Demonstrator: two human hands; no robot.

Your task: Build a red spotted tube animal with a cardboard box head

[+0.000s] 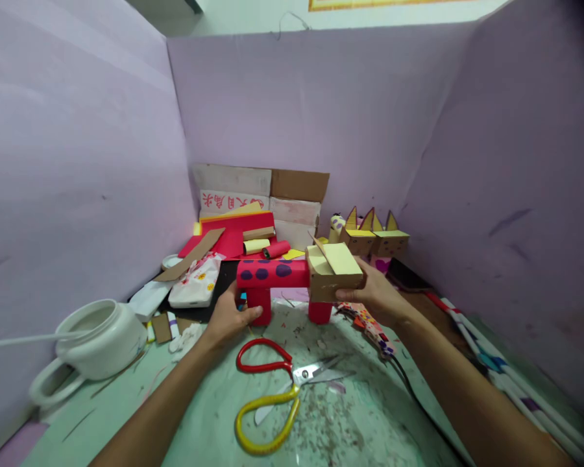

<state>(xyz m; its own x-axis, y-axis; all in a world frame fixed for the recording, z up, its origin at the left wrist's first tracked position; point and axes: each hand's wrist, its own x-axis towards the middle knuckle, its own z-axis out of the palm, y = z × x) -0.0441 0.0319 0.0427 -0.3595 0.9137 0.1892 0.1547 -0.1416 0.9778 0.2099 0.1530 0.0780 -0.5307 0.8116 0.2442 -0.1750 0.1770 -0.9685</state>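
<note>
Head view: left hand (231,316) has thumb and fingers wrapped on the left leg (259,305) of the red tube (275,272), which is level and purple-spotted. Right hand (377,292) pinches the box (333,287) from its outer side, thumb on the front face. Box is cardboard, yellow on top with a raised flap, set against the tube's right end. Right leg (320,312) is down, just under the box. All of it is mid-worktop (199,402); can't tell if the legs touch down.

Scissors (302,374) between the forearms, toward the front edge, blades part open, handles red and yellow. Patterned corded tool (372,327) just right of the right leg. Pot (109,347) at the left edge, a stick across its mouth. Carton (238,178) along the back edge, red sheet (224,233) in front. Two eared boxes (390,244) in the back right corner. Banded sticks (530,405) along the right edge.
</note>
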